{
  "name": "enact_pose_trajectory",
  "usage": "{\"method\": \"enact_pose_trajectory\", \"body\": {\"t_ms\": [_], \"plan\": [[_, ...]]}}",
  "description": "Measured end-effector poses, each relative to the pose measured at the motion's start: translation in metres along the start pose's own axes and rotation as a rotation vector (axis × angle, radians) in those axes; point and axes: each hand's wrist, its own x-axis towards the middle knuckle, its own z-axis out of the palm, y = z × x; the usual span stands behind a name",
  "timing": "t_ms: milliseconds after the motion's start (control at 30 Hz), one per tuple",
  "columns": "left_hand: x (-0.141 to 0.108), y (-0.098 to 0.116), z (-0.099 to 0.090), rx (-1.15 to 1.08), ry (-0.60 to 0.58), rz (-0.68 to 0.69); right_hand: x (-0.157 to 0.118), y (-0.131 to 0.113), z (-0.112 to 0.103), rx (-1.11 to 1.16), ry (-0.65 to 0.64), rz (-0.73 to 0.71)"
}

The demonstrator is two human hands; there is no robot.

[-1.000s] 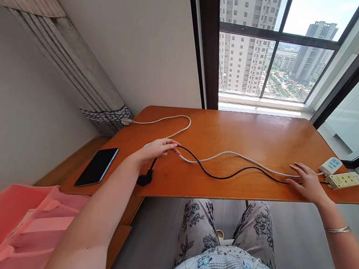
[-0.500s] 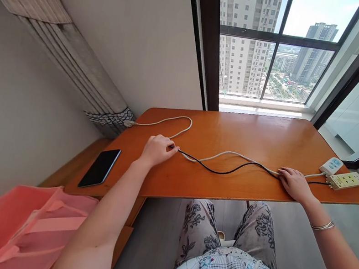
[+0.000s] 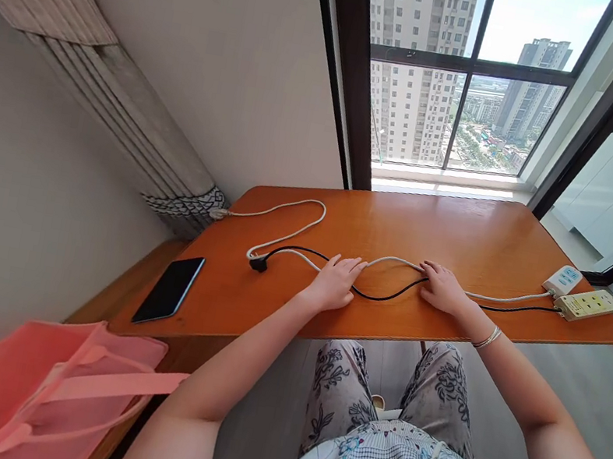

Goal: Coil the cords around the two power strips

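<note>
My left hand (image 3: 335,280) lies palm down across the white cord (image 3: 396,260) and the black cord (image 3: 383,299), its fingers stretched out. My right hand (image 3: 443,288) rests on the same cords farther right, fingers extended, with white at the fingertips and black near the thumb. Between the hands the two cords bow apart. Left of my left hand lies a black plug (image 3: 258,263) at the black cord's end. On the right, the cords run to a white socket block (image 3: 563,280) and a yellowish power strip (image 3: 588,305). The undersides of both hands are hidden.
All this lies on a brown wooden table (image 3: 438,225). A dark-screened phone (image 3: 169,289) rests at its left end, with a pink bag (image 3: 35,387) below. The white cord's far end (image 3: 218,213) reaches the table's left edge near the curtain (image 3: 182,196).
My left hand has let go of the black cord's plug end and moved right. My right hand has slid left along the cords. The plug now lies on the table.
</note>
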Motion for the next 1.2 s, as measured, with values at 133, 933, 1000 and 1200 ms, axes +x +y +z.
{"method": "enact_pose_trajectory", "body": {"t_ms": [133, 933, 1000, 1200], "plan": [[0.003, -0.005, 0.005, 0.033, -0.008, -0.036, 0.021, -0.008, -0.002, 0.046, -0.121, 0.131], [0.036, -0.061, -0.032, -0.735, 0.371, -0.262, 0.053, -0.067, -0.223, 1.276, 0.334, -0.242], [0.044, -0.060, -0.025, -1.025, 0.369, -0.280, 0.060, -0.080, -0.237, 1.369, 0.452, -0.258], [0.068, -0.014, 0.003, -1.473, 0.296, -0.151, 0.087, -0.110, -0.251, 1.384, 0.503, -0.261]]}}
